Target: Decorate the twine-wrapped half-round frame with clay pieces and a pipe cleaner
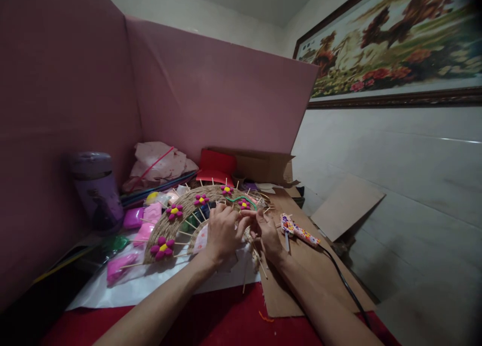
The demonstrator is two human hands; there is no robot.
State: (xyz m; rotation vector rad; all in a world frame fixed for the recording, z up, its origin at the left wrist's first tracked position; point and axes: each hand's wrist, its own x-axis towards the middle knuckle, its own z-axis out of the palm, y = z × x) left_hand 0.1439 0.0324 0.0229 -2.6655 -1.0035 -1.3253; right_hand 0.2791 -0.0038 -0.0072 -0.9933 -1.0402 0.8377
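A half-ring craft wrapped in brown cord (pixel 188 204), with thin sticks poking out along its edges, lies in front of me. Magenta flowers with yellow centres, such as the front one (pixel 163 248), sit along the band. My left hand (pixel 223 230) is over the right part of the craft, fingers curled together; what they grip is hidden. Close beside it, my right hand (pixel 266 233) has its fingers drawn in, with their tips near the left hand's. A wavy green strand (pixel 241 198) curves over the band and reaches down to the fingers; its end is hidden.
A patterned glue gun (pixel 299 231) with a black cable lies on brown cardboard (pixel 312 270) at right. Pink clay packets (pixel 121 268) and a purple tumbler (pixel 97 193) are at left. Behind stand red paper (pixel 216 166) and a pink partition (pixel 222 90).
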